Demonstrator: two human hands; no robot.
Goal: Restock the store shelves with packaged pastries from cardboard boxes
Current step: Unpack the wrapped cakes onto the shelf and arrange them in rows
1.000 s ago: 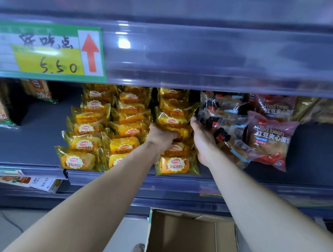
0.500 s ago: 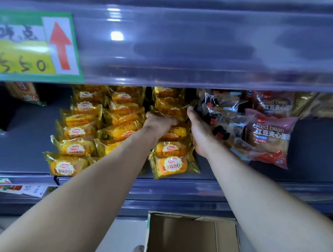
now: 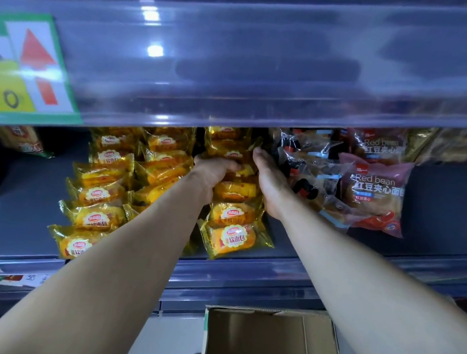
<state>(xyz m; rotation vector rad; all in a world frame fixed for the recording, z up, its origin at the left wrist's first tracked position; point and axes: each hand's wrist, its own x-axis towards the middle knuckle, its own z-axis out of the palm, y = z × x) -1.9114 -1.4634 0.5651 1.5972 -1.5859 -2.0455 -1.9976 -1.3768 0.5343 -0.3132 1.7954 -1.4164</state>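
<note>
glossy grey shelving (image 3: pixel 271 63) (light glints on the upper lip), green price sign (image 3: pixel 18 65) left, pale floor (image 3: pixel 171 344) below

Both bare arms reach up and forward, nearly straight, the forearms drawing together so the hands sit just beside each other. The left hand (image 3: pixel 215 171) is knuckles-up, its fingers curled down over a yellow packet (image 3: pixel 245 172). The right hand (image 3: pixel 270 181) is flat (fingers straight, palm turned inward).
</note>
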